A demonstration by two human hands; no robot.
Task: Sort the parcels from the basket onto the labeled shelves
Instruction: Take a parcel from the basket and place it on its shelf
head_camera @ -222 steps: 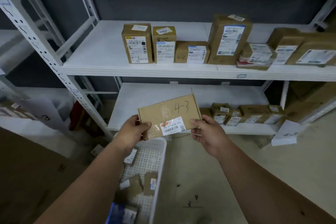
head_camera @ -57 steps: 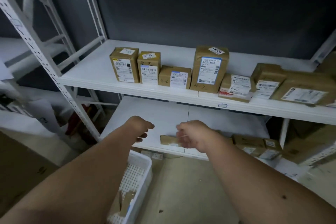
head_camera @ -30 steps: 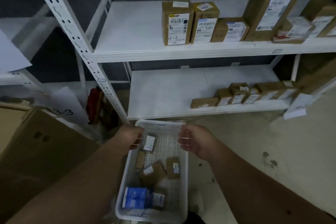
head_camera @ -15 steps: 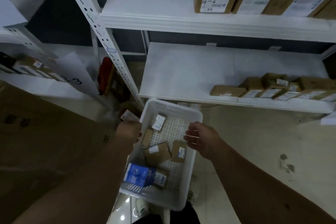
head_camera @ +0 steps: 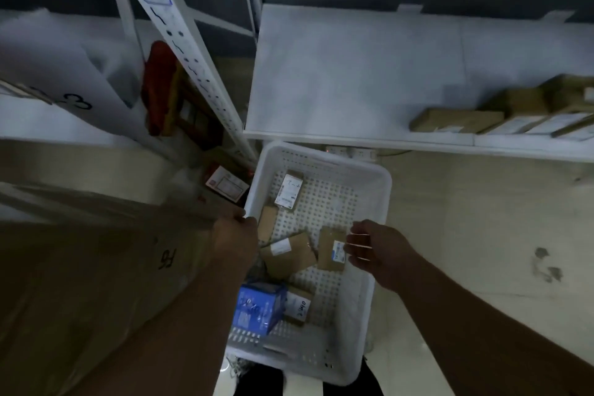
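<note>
From the head view: some brown boxes (head_camera: 456, 120) already on the low shelf (head_camera: 353, 80). Still about six parcels (head_camera: 287, 254) down in the white basket (head_camera: 379, 190) on the floor. Probably more sorting left. Left hand (head_camera: 236, 241) at the basket's left rim, fingers hidden, cannot tell. Right hand (head_camera: 377, 251) over the parcels, fingers loosely curled, holding nothing.

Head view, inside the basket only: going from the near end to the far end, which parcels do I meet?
Blue box → brown parcel with a white label → small plain brown parcel → white-labelled parcel at the basket's far end.
</note>
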